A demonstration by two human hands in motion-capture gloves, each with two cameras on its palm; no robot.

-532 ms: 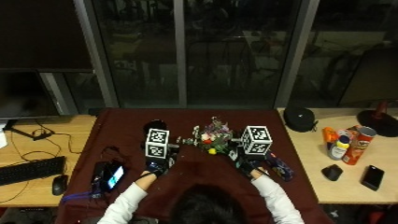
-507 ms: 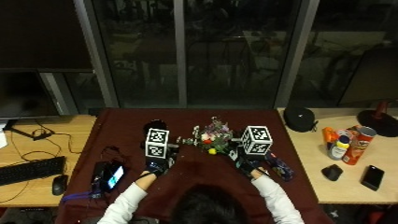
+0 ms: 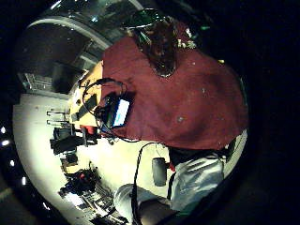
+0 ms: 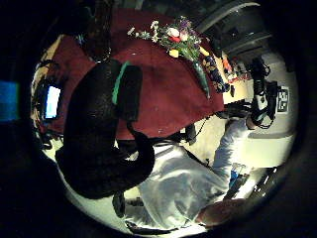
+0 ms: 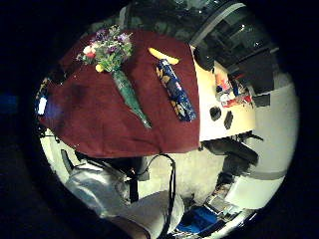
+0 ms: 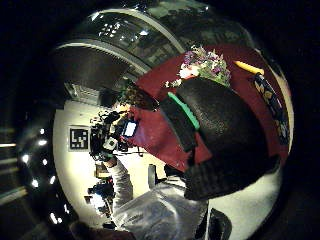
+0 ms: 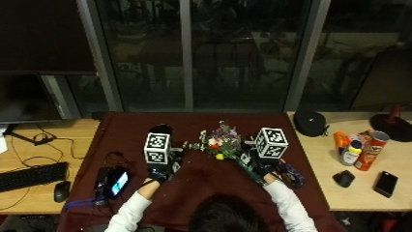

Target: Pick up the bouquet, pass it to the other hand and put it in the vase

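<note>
The bouquet (image 7: 222, 142), mixed flowers in a green wrap, lies on the dark red tablecloth (image 7: 199, 183) with its stem pointing towards the person. The right palm view shows the whole bouquet (image 5: 112, 55) flat on the cloth and apart from that palm. My right hand (image 7: 260, 169) hovers over the stem end, fingers relaxed and holding nothing. A dark glass vase (image 7: 161, 129) stands upright just beyond my left hand (image 7: 161, 170). That hand is also relaxed and empty. The vase (image 3: 159, 44) stands on the cloth ahead of the left palm.
A blue patterned roll (image 5: 174, 89) lies right of the bouquet, a yellow object (image 5: 162, 55) beyond it. A lit phone (image 7: 116, 182) with cables sits at the cloth's left edge. Keyboard (image 7: 29, 175) and mouse (image 7: 61, 191) lie left; cans (image 7: 367, 150) and phone (image 7: 386, 183) right.
</note>
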